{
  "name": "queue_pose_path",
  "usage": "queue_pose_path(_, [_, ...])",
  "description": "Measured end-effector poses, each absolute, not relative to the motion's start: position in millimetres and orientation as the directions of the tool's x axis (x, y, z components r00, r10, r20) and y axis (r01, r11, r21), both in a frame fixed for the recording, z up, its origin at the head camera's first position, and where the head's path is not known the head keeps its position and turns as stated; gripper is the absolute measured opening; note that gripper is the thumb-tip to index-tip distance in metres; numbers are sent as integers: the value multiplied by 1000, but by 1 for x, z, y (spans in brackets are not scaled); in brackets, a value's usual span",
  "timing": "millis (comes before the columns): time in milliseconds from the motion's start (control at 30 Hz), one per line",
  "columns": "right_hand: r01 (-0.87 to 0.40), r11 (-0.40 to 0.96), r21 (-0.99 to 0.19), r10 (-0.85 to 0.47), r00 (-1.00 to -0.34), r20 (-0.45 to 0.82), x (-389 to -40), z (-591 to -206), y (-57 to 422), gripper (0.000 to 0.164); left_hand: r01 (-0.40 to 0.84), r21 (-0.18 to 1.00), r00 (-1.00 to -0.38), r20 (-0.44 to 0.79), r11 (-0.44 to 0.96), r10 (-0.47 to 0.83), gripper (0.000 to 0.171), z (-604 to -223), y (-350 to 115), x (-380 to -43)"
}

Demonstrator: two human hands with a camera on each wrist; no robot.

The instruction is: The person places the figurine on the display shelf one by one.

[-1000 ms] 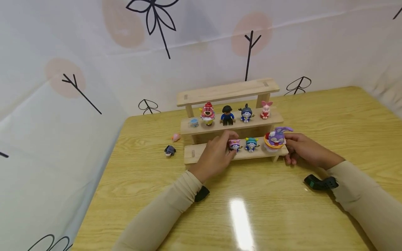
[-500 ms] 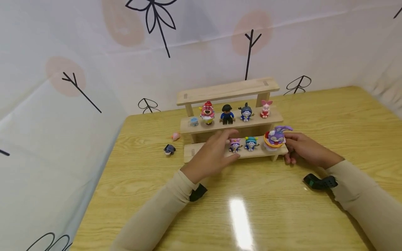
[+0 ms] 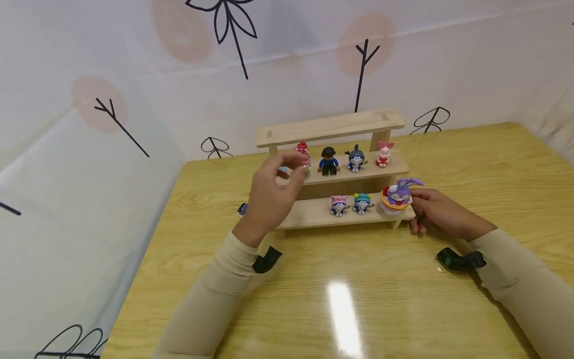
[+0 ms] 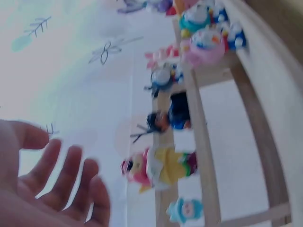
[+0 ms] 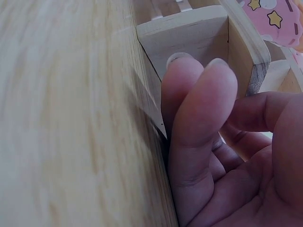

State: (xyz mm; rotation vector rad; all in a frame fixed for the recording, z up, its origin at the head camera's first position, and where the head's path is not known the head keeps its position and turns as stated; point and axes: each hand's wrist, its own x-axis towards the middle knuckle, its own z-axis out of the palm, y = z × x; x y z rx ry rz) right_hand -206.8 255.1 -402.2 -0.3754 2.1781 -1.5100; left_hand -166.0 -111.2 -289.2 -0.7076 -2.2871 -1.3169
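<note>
My left hand (image 3: 271,194) is raised in front of the left part of a three-tier wooden display shelf (image 3: 309,213), fingers loosely bent and nothing between them. It partly covers a red bear figurine (image 3: 302,149). My right hand (image 3: 441,212) grips the right end of the lowest tier, with some fingers curled below the board in the right wrist view. Beside it sits a purple rabbit figurine (image 3: 398,195) in a round cup. Left of the rabbit, a teal-hatted figurine (image 3: 361,203) and a pink-hatted figurine (image 3: 339,205) stand on the same tier.
On the middle tier are a black-haired figure (image 3: 329,162), a grey-hatted figurine (image 3: 356,159), a pink piglet figurine (image 3: 384,153) and a small light-blue figurine (image 4: 185,210). A dark blue-grey figurine (image 3: 242,208) lies on the wooden table (image 3: 385,294), left of the shelf.
My left hand has let go of the pink-hatted figurine, leaving it standing on the lowest tier, and moved up and left. My right hand stays at the shelf's end.
</note>
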Motion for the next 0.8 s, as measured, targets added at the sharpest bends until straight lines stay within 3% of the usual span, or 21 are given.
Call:
queue_pose_path(133, [46,349,-936,-476,-852,-220,-206,-402,256,31,646,637,-735,668,421,116,22,-287,-123,-173])
queue_pose_path(267, [55,349,-936,-471,-853,-226,-206,-402,255,37,629,629,-731,679,457,70,22,-290,-135,-183])
queue_pose_path(433, [68,343,-937,-472,-850,-235,-207,-403,252,42,554,648,-774,632,524,37,23,-300,-152,-193])
queue_pose_path(800, [66,343,-937,-466,-854,-231,-206,-402,254,35,389,683,-891,449,618,65,30,-326,-183,-219])
